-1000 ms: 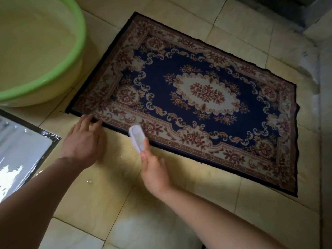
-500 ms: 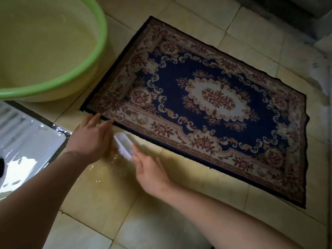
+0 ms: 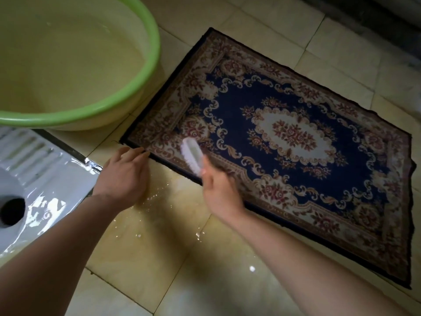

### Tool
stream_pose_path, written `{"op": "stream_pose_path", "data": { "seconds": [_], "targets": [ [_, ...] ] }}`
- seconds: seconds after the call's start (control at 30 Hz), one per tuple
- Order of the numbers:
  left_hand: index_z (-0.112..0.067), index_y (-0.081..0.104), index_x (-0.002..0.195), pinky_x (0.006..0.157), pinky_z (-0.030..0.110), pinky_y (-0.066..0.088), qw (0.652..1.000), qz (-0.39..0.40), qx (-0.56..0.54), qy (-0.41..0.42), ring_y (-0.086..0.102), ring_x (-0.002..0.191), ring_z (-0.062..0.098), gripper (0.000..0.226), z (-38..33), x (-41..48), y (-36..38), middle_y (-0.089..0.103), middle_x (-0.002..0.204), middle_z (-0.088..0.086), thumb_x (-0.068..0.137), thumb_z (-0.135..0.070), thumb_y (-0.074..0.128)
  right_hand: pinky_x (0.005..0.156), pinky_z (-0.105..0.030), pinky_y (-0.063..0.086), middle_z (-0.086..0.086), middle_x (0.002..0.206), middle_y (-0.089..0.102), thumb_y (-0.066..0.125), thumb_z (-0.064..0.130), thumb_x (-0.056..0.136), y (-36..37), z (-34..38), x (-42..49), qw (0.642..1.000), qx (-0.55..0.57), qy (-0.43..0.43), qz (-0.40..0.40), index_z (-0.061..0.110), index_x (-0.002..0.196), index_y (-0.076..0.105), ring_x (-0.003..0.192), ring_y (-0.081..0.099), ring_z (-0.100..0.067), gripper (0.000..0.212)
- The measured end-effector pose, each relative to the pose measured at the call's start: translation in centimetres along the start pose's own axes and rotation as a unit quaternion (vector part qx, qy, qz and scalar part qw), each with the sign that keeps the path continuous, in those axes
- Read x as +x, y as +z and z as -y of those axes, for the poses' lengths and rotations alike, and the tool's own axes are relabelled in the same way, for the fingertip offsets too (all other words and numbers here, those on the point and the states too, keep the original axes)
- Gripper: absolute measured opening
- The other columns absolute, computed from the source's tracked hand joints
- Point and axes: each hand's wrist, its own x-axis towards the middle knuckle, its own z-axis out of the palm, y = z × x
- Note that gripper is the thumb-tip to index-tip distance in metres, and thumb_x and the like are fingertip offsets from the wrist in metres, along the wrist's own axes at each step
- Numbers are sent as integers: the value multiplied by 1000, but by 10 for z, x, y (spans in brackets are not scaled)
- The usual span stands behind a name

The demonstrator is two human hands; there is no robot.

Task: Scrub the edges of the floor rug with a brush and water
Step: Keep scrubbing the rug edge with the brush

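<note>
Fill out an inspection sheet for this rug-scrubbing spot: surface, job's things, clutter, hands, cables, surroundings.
Surface: tiled floor; wet patch beside the rug's near edge.
Job's things: rug flat on the floor; white brush over its near border, contact unclear; basin holding water, by the rug's left end.
Clutter: white specks on the floor.
Grippers: left hand, fingers straight, at the rug's near edge by the corner; right hand grips the brush.
Cables: nothing seen.
Surroundings: squat toilet at left; dark wall base beyond the rug.
</note>
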Motion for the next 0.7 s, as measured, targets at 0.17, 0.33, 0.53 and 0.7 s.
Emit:
{"op": "stream_pose_path", "data": {
  "seconds": [0.17,0.33,0.53,0.7],
  "targets": [
    [-22,48,138,115,45,22,999,2,-40,-30,16,143,32,49,-2,3,2,29,153,14,97,-35,24,78,-38,53,-16,112,63,32,20,102,-19,-6,34,981,-76,126,-124,17,149,27,100,62,-30,46],
    [-25,54,129,110,47,30,999,-3,-34,-12,23,141,33,64,12,12,1,39,148,17,87,-48,13,72,-42,54,-15,97,67,32,28,103,25,28,-9,992,-41,-48,111,25,149,28,83,63,-27,46],
    [-18,43,137,101,45,36,998,-37,-32,-27,35,126,34,59,19,9,0,54,135,9,91,-43,16,75,-40,53,-16,109,65,31,20,103,-30,10,75,991,-66,72,-95,16,146,35,97,64,-32,43],
    [-23,52,132,100,45,33,998,-55,-28,-14,36,124,34,62,27,15,2,50,140,2,91,-48,14,63,-31,54,-12,89,69,34,27,103,20,34,19,975,-135,-120,129,21,150,25,78,67,-27,49]
  ]
}}
